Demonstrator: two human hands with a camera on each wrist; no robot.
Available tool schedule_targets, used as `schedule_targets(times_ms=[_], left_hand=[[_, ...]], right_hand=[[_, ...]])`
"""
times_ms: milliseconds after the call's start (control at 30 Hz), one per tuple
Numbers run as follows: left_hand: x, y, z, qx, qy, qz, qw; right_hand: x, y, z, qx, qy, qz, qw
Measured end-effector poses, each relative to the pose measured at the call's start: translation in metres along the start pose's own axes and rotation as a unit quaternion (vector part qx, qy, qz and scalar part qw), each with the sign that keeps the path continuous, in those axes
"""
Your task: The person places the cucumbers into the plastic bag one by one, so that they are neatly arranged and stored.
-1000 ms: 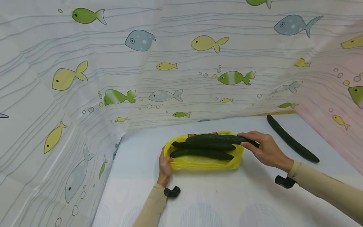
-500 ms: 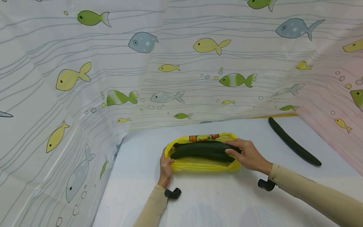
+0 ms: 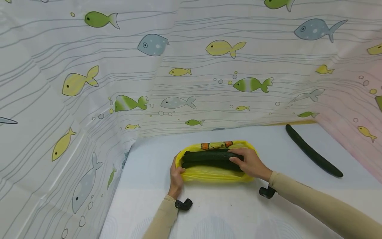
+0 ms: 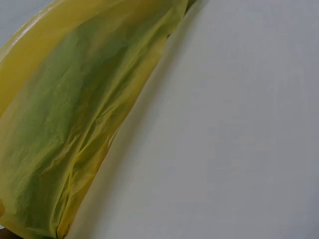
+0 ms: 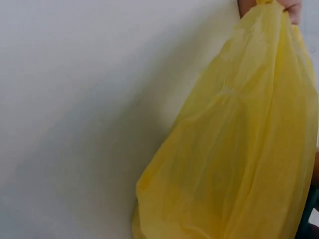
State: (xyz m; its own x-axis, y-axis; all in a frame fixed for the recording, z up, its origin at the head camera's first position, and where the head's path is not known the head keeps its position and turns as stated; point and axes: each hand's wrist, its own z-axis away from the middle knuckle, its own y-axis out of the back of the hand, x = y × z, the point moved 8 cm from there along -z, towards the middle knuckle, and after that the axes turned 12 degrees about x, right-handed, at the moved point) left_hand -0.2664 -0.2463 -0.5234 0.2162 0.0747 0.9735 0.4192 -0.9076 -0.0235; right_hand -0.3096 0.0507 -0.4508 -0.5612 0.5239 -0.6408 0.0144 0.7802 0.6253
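Observation:
A yellow plastic bag (image 3: 209, 178) lies with its mouth spread wide, cucumbers inside it. My left hand (image 3: 176, 176) grips the bag's left rim, thumb over the edge. Inside the opening, my right hand (image 3: 250, 163) holds the right end of a dark green cucumber (image 3: 206, 155). Below that one lies another cucumber (image 3: 221, 164), partly covered; anything deeper is hidden. In the left wrist view, green shapes show through the bag's thin wall (image 4: 89, 109). The right wrist view has the bag's side (image 5: 224, 149), with fingers (image 5: 294, 11) pinching its top.
One more cucumber (image 3: 313, 151) lies slanted on the white table (image 3: 226, 209), right of the bag. A fish-printed curtain (image 3: 191, 83) encloses the table at the back and both sides.
My right hand has moved left with the cucumber, from over the bag's right rim into its mouth. That cucumber now lies among the others. The left hand keeps its grip on the rim.

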Motion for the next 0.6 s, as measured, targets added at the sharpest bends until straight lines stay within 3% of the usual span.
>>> schedule_targets(times_ms=[333, 433, 600], left_hand=[[0.001, 0.001, -0.002, -0.002, -0.019, 0.010, 0.9998], [-0.001, 0.002, -0.002, 0.003, -0.014, 0.011, 0.9998], [-0.003, 0.000, -0.001, 0.004, 0.001, 0.004, 1.0000]], right_hand=[[0.003, -0.010, -0.004, -0.006, -0.012, 0.041, 0.9991], [0.004, -0.013, -0.004, -0.010, -0.021, 0.050, 0.9985], [-0.001, -0.014, -0.006, -0.006, -0.004, 0.083, 0.9966]])
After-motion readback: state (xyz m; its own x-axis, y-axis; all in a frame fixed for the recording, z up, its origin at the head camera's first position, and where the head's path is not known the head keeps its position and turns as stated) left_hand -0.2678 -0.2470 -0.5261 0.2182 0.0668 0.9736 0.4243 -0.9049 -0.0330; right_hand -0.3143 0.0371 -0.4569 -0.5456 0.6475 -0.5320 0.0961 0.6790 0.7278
